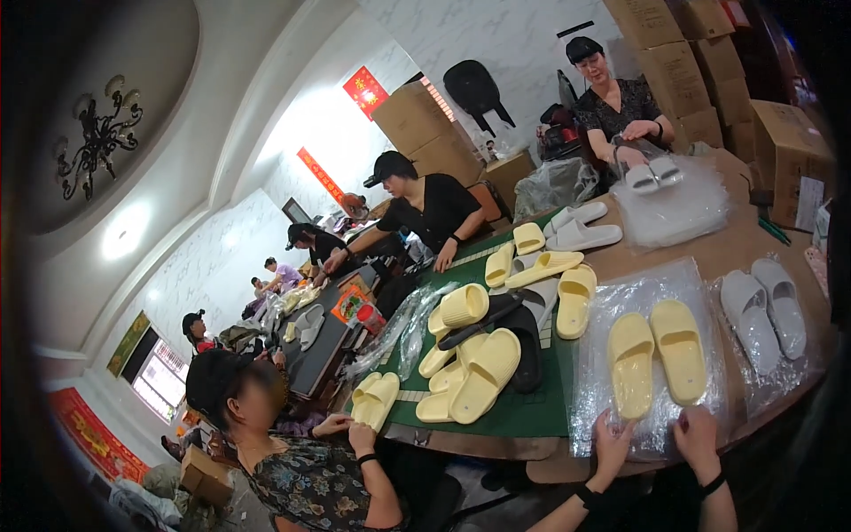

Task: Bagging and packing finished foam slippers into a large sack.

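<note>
Two pale yellow slippers, the left slipper (631, 365) and the right slipper (678, 352), lie side by side, soles down and toes away from me, on clear plastic bags (591, 390) near the table's front edge. My left hand (612, 446) is at the left slipper's heel, its thumb and fingers apart. Beside the right slipper's heel, my right hand (698, 436) rests over the plastic with fingers bent but apart. Neither hand visibly grips anything. Each wrist wears a black band.
Yellow, black and grey slippers pile on a green mat (541, 408) to my left. Bagged grey slippers (764, 315) lie right. Across the table a person (620, 115) handles grey slippers above plastic bags (674, 208). Another person (310, 470) at left holds a yellow slipper pair (375, 401). Cardboard boxes (789, 155) stand behind.
</note>
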The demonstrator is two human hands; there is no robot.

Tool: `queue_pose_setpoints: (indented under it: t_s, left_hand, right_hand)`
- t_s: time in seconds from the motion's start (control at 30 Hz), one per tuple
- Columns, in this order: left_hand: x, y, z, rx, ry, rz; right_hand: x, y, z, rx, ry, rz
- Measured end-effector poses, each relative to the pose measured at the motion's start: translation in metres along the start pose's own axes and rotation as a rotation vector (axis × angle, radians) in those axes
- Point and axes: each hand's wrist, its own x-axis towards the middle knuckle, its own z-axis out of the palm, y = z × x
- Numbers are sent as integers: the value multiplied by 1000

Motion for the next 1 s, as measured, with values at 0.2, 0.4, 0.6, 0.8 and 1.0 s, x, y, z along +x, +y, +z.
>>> queue_pose_setpoints:
  t_s: [0.2,0.4,0.6,0.8,1.0]
  left_hand:
    - [17,-31,1,-164,-82,185]
    - [15,-25,-3,60,-165,76]
    - [11,-26,-4,-14,-173,78]
    - [1,-12,-2,186,-116,92]
    - [6,-22,-4,71,-146,82]
  right_hand:
    - [3,-24,25,155,-266,-296]
    - [4,-36,37,102,-214,-341]
    - [6,-35,25,54,-305,-263]
    - [6,-17,13,-69,44,12]
    - [8,-3,26,-15,31,-157]
